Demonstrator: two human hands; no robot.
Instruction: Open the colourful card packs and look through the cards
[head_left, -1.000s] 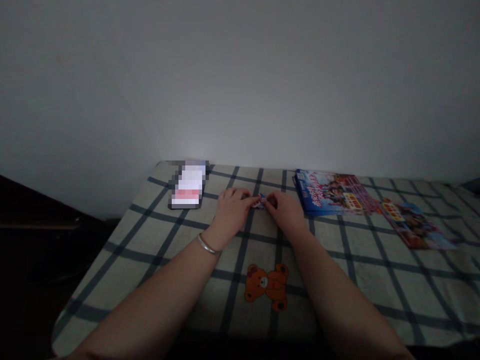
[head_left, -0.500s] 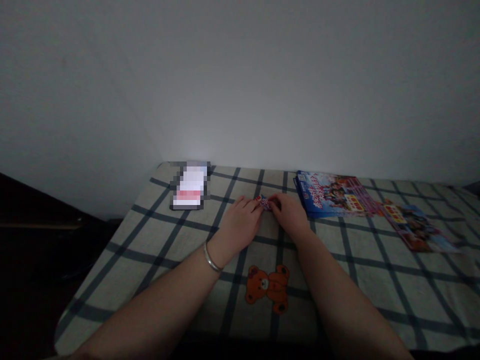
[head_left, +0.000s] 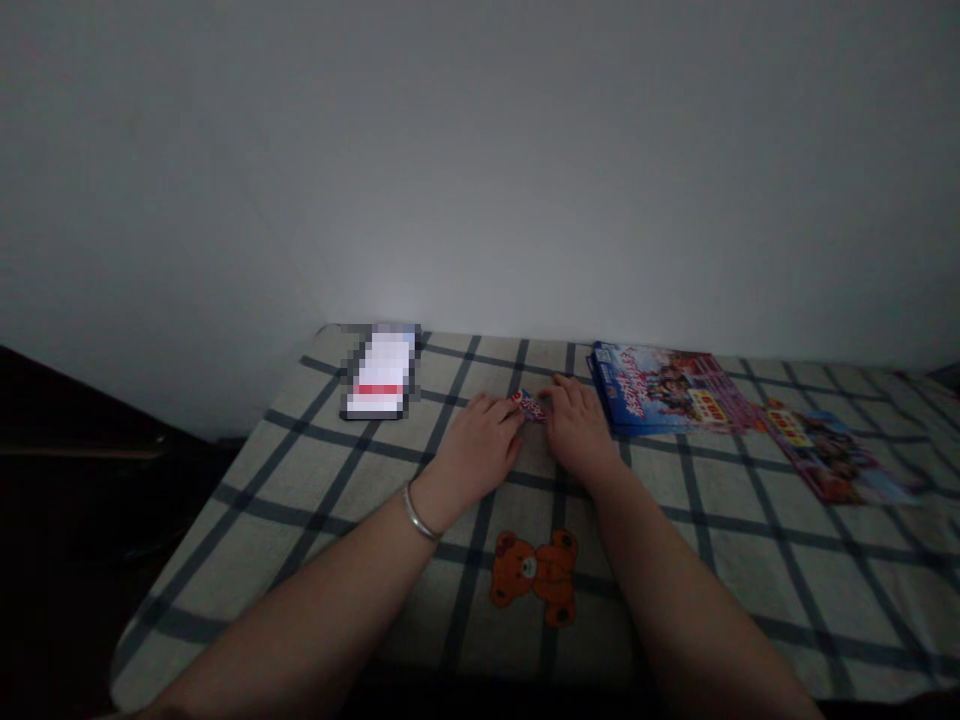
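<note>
A small folded piece of printed paper [head_left: 532, 407], red, white and blue, lies on the checked cloth between my two hands. My left hand [head_left: 481, 442], with a silver bangle at the wrist, pinches its left edge; the thumb is partly hidden. At the paper's right edge is my right hand [head_left: 581, 425], its fingers loosely spread and lying on the cloth, fingertips close to the paper. Whether they touch it I cannot tell. Just right of that hand lies a stack of printed leaflets [head_left: 660, 390], blue and pink with red lettering.
A phone [head_left: 381, 370] with a lit, blurred screen lies at the back left of the checked cloth [head_left: 360, 470]. Another leaflet [head_left: 836, 455] lies to the right of the stack. An orange bear picture [head_left: 534, 578] is near the front. A pale wall [head_left: 480, 180] rises behind.
My right hand has loosened from the paper, its fingers spreading and shifting slightly up and right. More of the paper shows now. My left hand has moved only slightly.
</note>
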